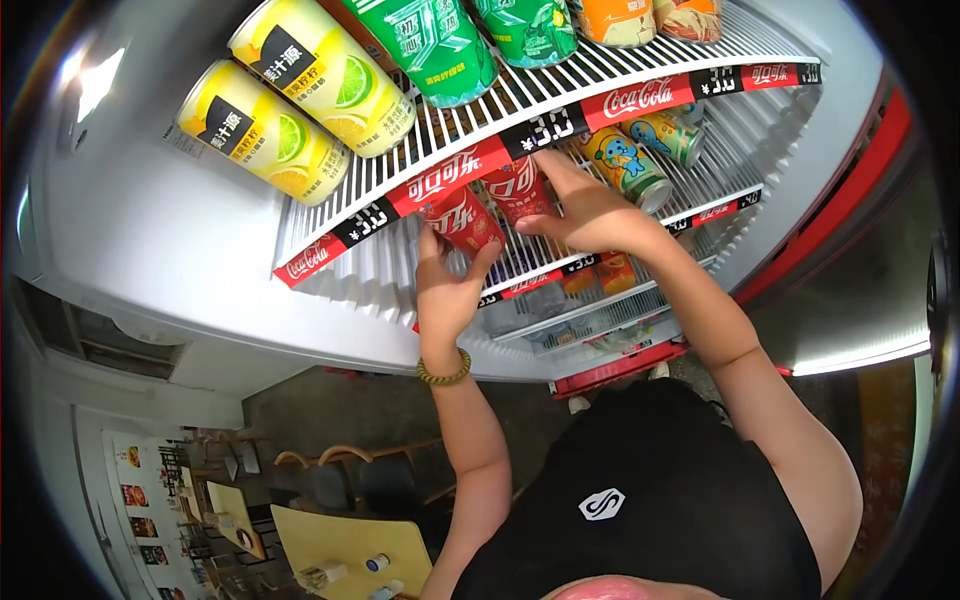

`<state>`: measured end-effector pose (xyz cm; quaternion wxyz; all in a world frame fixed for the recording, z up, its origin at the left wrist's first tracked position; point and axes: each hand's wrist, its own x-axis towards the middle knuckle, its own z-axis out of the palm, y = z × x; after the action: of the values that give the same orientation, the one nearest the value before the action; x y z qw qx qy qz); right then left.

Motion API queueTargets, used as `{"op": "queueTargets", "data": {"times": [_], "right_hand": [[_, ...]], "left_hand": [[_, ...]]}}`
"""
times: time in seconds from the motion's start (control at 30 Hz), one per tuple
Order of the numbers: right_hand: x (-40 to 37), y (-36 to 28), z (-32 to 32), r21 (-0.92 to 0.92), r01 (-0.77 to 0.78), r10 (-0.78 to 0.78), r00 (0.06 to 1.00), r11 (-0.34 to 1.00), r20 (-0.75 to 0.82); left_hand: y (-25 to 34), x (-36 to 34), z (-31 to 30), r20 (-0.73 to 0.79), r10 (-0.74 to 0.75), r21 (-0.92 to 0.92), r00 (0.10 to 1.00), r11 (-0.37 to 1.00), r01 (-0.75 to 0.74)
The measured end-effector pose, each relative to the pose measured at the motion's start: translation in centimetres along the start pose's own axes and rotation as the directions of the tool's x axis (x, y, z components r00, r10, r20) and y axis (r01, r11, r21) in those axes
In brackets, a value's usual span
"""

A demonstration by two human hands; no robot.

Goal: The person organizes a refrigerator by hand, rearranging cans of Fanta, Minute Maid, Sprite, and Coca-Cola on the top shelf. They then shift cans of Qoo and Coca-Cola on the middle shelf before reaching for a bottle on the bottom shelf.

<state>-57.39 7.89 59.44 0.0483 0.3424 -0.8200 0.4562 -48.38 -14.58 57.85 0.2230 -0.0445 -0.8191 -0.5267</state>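
My left hand (448, 290), with a braided band on its wrist, is closed round a red cola can (464, 220) below the top shelf. My right hand (585, 210) grips a second red cola can (520, 190) just to the right of it. Both cans lean and stand close together, their tops partly covered by the shelf's label strip (455, 172). Right of my right hand, on the same level, lie or stand yellow-green cans (625, 165) with a blue cartoon figure.
The fridge's top shelf (440, 130) carries yellow lemon drink cans (265, 130), green cans (425, 50) and orange ones (615, 20). Lower wire shelves (600, 310) hold more drinks. A red-edged door (840, 210) stands open at right. Tables (340, 540) and chairs are behind.
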Motion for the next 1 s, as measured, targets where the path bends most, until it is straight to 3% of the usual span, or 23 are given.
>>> {"op": "queueTargets", "data": {"times": [0.03, 0.1, 0.17, 0.27, 0.43, 0.5, 0.57, 0.63, 0.67, 0.73, 0.83, 1.0], "right_hand": [[0.1, 0.5, 0.3, -0.060, 0.100, -0.104, 0.993, 0.993, -0.064], [-0.1, 0.0, 0.3, -0.075, 0.063, -0.068, 0.995, 0.995, -0.071], [-0.2, -0.5, 0.0, 0.012, -0.019, 0.019, 1.000, 1.000, 0.000], [0.2, -0.6, -0.1, 0.075, 0.003, -0.011, 0.994, 0.997, 0.110], [0.6, -1.9, -0.2, 0.068, -0.049, 0.037, 0.985, 0.996, 0.166], [0.7, -1.8, 0.0, 0.112, -0.079, 0.057, 0.980, 0.991, 0.190], [0.2, -1.0, 1.1, 0.099, 0.005, -0.015, 0.995, 0.995, 0.101], [0.0, -0.5, 1.7, -0.067, 0.179, -0.186, 0.975, 0.982, -0.123], [0.1, -0.5, 1.5, -0.067, 0.178, -0.185, 0.975, 0.982, -0.125], [0.4, -0.5, 1.0, 0.095, 0.017, -0.020, 0.999, 0.995, 0.028], [0.2, -1.4, 0.3, 0.115, -0.024, 0.013, 0.995, 0.993, 0.101], [0.0, -1.2, 0.7, 0.098, -0.009, -0.001, 0.995, 0.995, 0.103]], "left_hand": [[0.0, -0.1, -0.1, -0.002, 0.001, 0.007, 1.000, 1.000, -0.001], [0.2, -0.2, -0.1, -0.047, -0.014, 0.079, 0.999, 0.997, 0.017], [0.3, -0.2, -0.2, -0.065, -0.016, 0.095, 0.998, 0.995, 0.022], [0.4, 0.4, -0.1, -0.066, -0.012, 0.122, 0.998, 0.992, 0.020], [1.5, 0.8, 0.3, -0.108, -0.016, 0.367, 0.994, 0.929, 0.055], [1.9, 0.9, 0.4, -0.103, -0.026, 0.375, 0.994, 0.925, 0.063], [2.0, 0.8, 0.4, -0.099, -0.039, 0.384, 0.994, 0.921, 0.074], [1.5, 0.6, 0.4, -0.094, 0.055, 0.447, 0.994, 0.894, -0.007], [1.2, 0.5, 0.2, -0.093, 0.055, 0.447, 0.994, 0.894, -0.008], [0.7, 0.5, -0.3, -0.044, 0.038, 0.256, 0.998, 0.966, -0.026], [1.3, 0.4, -0.5, -0.018, -0.088, 0.292, 0.996, 0.952, 0.089], [1.0, 0.1, -0.1, -0.063, -0.044, 0.204, 0.997, 0.977, 0.056]]}}
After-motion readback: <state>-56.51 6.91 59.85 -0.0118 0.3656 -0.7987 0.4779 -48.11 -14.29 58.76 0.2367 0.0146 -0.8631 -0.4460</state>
